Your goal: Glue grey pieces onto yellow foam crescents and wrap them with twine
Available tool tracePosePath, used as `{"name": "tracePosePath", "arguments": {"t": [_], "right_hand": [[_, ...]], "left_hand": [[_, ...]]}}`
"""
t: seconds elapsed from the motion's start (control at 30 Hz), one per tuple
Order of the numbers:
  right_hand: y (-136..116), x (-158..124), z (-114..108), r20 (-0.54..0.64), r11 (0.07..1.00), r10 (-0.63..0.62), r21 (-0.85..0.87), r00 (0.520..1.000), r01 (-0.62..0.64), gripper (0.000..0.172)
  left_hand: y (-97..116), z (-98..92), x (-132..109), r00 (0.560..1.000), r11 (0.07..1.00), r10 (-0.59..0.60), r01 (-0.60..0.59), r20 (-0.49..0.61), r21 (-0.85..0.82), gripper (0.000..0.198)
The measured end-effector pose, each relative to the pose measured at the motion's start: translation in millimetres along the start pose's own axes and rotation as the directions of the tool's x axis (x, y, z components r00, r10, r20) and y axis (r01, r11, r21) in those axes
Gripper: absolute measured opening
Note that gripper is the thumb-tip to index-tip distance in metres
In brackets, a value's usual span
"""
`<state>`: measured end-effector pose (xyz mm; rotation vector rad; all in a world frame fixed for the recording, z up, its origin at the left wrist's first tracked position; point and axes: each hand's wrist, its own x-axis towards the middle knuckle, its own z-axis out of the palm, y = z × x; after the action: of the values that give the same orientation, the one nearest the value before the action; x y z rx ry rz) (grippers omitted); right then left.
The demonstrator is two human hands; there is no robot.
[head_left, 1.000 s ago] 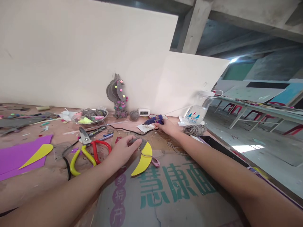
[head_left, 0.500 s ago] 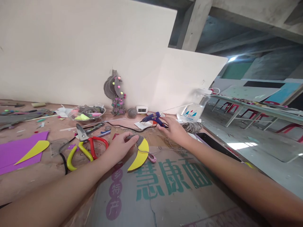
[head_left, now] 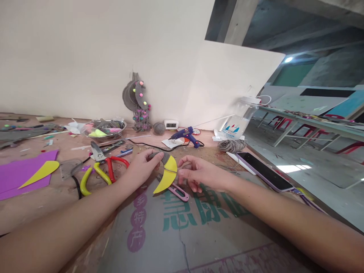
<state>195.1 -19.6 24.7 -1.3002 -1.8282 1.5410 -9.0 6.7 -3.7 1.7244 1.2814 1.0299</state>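
Note:
A yellow crescent (head_left: 167,178), its upper end wrapped in grey yarn (head_left: 165,158), is pinched between the thumb and fingers of my left hand (head_left: 146,163). A strand of that yarn crosses the crescent and leads to my right hand (head_left: 196,172). The thumb and forefinger there are closed at the crescent's right edge, seemingly on the strand; the other fingers are curled loosely. Beneath the crescent lies a pink-handled cutter (head_left: 179,192), partly covered. Beyond my hands, a blue glue gun (head_left: 186,134) rests with its nozzle over a white card (head_left: 172,143).
Red- and yellow-handled cutters (head_left: 104,170) and purple sheets (head_left: 25,174) lie left. Behind are a bowl of craft bits (head_left: 106,129), a yarn ball (head_left: 159,128) and a small clock (head_left: 171,124). At right stand a bottle (head_left: 239,117), a yarn coil (head_left: 231,145) and a phone (head_left: 264,172).
My right hand has let go of the glue gun and come back to the crescent's right edge. My left hand keeps hold of the crescent. The view has shifted slightly.

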Motion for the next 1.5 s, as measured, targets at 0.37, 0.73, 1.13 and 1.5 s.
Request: {"name": "tracePosePath", "arguments": {"t": [0.37,0.73,1.13,1.5], "right_hand": [[-0.8,-2.6,11.1,-0.313,0.776,-0.52,-0.561,0.795,0.287,0.018],[23.1,14.2,-3.8,-0.267,0.736,-0.462,-0.647,0.846,0.198,0.017],[23.8,18.6,-6.0,-0.358,0.822,-0.377,-0.553,0.854,0.131,0.019],[23.9,17.9,-4.0,-0.378,0.821,-0.414,-0.547,0.828,0.161,0.019]], "left_hand": [[2.3,-0.3,-0.9,0.999,1.0,0.024,-0.024,0.038,0.017,0.033],[2.3,0.0,-2.2,0.998,0.999,-0.025,0.026,0.049,-0.019,0.031],[3.3,0.3,-0.1,0.981,1.0,0.027,-0.026,0.192,-0.008,0.032],[10.3,-0.7,-4.0,0.973,0.997,0.018,-0.033,0.23,0.064,0.031]]}}
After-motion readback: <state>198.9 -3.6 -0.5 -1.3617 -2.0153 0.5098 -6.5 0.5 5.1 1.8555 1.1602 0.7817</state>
